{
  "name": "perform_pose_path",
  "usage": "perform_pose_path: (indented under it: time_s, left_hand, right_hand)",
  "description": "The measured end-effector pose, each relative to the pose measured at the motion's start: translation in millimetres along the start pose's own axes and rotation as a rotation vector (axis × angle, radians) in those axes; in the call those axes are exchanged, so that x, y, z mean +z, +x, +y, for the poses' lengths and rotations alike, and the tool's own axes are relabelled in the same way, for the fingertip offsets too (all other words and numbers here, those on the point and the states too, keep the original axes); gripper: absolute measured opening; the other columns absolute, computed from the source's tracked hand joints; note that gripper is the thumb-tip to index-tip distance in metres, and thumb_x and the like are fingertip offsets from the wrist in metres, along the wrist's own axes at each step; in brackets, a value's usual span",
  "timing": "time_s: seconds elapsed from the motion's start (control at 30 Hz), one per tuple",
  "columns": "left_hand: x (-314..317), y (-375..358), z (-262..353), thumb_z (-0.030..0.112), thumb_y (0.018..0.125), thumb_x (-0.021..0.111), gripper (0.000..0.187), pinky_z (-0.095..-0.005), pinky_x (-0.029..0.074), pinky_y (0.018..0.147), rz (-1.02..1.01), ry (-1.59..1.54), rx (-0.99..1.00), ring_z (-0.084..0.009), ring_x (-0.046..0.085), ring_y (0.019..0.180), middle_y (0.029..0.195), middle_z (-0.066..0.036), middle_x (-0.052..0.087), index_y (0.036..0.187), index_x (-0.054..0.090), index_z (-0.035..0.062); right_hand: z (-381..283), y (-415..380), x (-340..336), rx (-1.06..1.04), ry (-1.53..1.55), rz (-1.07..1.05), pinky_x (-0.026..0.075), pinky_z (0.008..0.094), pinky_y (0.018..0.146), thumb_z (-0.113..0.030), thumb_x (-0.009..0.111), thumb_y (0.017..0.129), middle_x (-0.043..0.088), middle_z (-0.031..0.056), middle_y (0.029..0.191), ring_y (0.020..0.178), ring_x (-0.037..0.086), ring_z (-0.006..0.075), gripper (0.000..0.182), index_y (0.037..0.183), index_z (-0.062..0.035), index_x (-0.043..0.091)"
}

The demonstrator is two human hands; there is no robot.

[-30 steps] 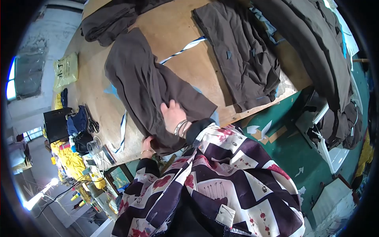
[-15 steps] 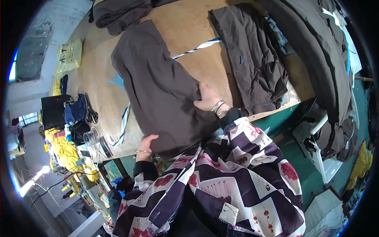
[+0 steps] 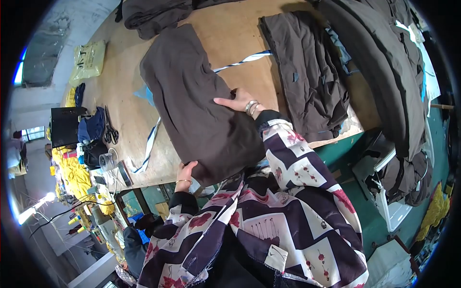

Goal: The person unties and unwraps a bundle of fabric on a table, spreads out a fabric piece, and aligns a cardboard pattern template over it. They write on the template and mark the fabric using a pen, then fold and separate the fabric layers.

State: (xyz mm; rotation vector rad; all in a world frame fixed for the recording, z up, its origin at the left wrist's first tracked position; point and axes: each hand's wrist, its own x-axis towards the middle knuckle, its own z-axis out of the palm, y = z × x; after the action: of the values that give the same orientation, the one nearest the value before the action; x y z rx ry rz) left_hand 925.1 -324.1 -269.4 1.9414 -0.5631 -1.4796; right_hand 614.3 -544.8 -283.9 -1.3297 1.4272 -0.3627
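A folded stack of dark brown fabric [image 3: 192,96] lies slantwise on the wooden table, its near end at my body. At its lower left corner is my left hand [image 3: 184,174], with the thumb on top and the other fingers hidden beneath the cloth. My right hand [image 3: 239,102] grips the fabric's right edge, the thumb lying across the top and the fingertips partly hidden. A white and blue strip [image 3: 248,58] passes under the fabric and comes out on the left. A light blue scrap [image 3: 145,94] pokes out at its left edge.
Another brown fabric pile [image 3: 309,77] lies to the right, beside a long brown heap [image 3: 372,67]. More folded brown cloth [image 3: 156,17] is at the far edge. Black scissors [image 3: 110,127], a clear cup [image 3: 106,162] and a yellowish plastic bag [image 3: 89,61] are on the left.
My right hand has moved left and slightly up along the fabric's edge. The left hand has risen a little at the near corner. The view has shifted slightly.
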Motion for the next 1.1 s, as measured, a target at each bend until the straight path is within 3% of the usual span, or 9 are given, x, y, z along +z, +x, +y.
perform_pose_path:
  time_s: [0.17,0.27,0.43,0.57,0.67,0.83,0.93,1.03,1.1]
  left_hand:
    - [14,-9,6,0.010,0.072,0.068,0.046,-0.0299,0.044,0.086,0.207,0.144,0.197,-0.0226,0.060,0.092,0.101,-0.011,0.063,0.113,0.052,-0.0064]
    - [35,-27,43,0.010,0.078,0.064,0.050,-0.0301,0.048,0.080,0.776,1.129,0.881,-0.0217,0.059,0.096,0.107,-0.014,0.060,0.122,0.044,-0.0020]
    - [119,-70,125,0.032,0.084,0.064,0.061,-0.0364,0.045,0.085,-0.133,0.075,0.227,-0.0191,0.049,0.111,0.121,-0.014,0.051,0.132,0.036,0.0078]
    - [133,-37,124,0.044,0.083,0.061,0.067,-0.0315,0.045,0.079,-0.150,0.096,0.214,-0.0153,0.049,0.107,0.119,-0.012,0.051,0.132,0.039,0.0032]
    - [111,-27,147,0.014,0.076,0.065,0.050,-0.0305,0.044,0.084,-0.207,0.283,-0.050,-0.0184,0.054,0.098,0.107,-0.010,0.058,0.122,0.050,-0.0004]
    - [87,-19,135,0.002,0.075,0.061,0.049,-0.0295,0.043,0.086,-0.271,0.170,0.196,-0.0170,0.056,0.097,0.109,-0.006,0.060,0.123,0.051,-0.0017]
    - [76,-21,137,0.007,0.081,0.063,0.046,-0.0296,0.042,0.089,-0.377,0.075,0.171,-0.0166,0.055,0.103,0.115,-0.007,0.059,0.125,0.050,-0.0015]
    - [73,-21,135,0.016,0.087,0.063,0.047,-0.0296,0.039,0.094,-0.422,0.071,0.227,-0.0163,0.053,0.107,0.118,-0.007,0.057,0.127,0.048,-0.0012]
    - [69,-21,140,0.017,0.087,0.063,0.049,-0.0291,0.036,0.097,-0.418,0.137,0.338,-0.0155,0.051,0.109,0.120,-0.007,0.056,0.129,0.046,-0.0016]
  right_hand:
    - [-1,-6,-22,0.094,0.212,-0.261,0.041,0.0366,0.096,-0.080,0.055,0.061,0.054,0.0234,0.124,0.117,0.051,0.0342,0.105,0.120,0.0064,0.054]
    - [5,-33,-42,0.012,0.122,-0.346,0.039,0.0351,0.098,-0.075,0.058,0.065,0.053,0.0230,0.125,0.118,0.050,0.0323,0.100,0.122,0.0070,0.051]
    - [-1,-104,-30,-0.396,-0.121,-0.212,0.047,0.0407,0.083,-0.049,0.073,0.063,0.055,0.0302,0.110,0.099,0.057,0.0392,0.093,0.124,0.0110,0.036]
    - [-62,-166,-2,-0.579,-0.129,-0.213,0.051,0.0435,0.071,-0.039,0.073,0.063,0.054,0.0354,0.100,0.081,0.060,0.0432,0.091,0.119,0.0186,0.030]
    - [-75,-193,40,-0.656,-0.058,-0.233,0.051,0.0420,0.074,-0.038,0.074,0.064,0.053,0.0358,0.098,0.081,0.059,0.0442,0.093,0.119,0.0215,0.030]
    - [-41,-173,55,-0.871,0.095,-0.098,0.051,0.0385,0.072,-0.041,0.069,0.074,0.060,0.0203,0.099,0.079,0.062,0.0381,0.061,0.116,0.0002,0.050]
    - [-40,-168,20,-0.375,0.253,-0.236,0.050,0.0350,0.067,-0.037,0.068,0.079,0.060,0.0146,0.090,0.077,0.063,0.0249,0.046,0.105,-0.0023,0.053]
    - [-20,-148,41,-0.359,0.355,0.231,0.047,0.0394,0.077,-0.040,0.069,0.078,0.058,0.0182,0.089,0.084,0.059,0.0319,0.053,0.106,-0.0001,0.048]
    - [-9,-128,57,-0.156,0.513,0.051,0.045,0.0358,0.086,-0.055,0.058,0.081,0.056,0.0221,0.108,0.100,0.057,0.0316,0.069,0.118,0.0025,0.045]
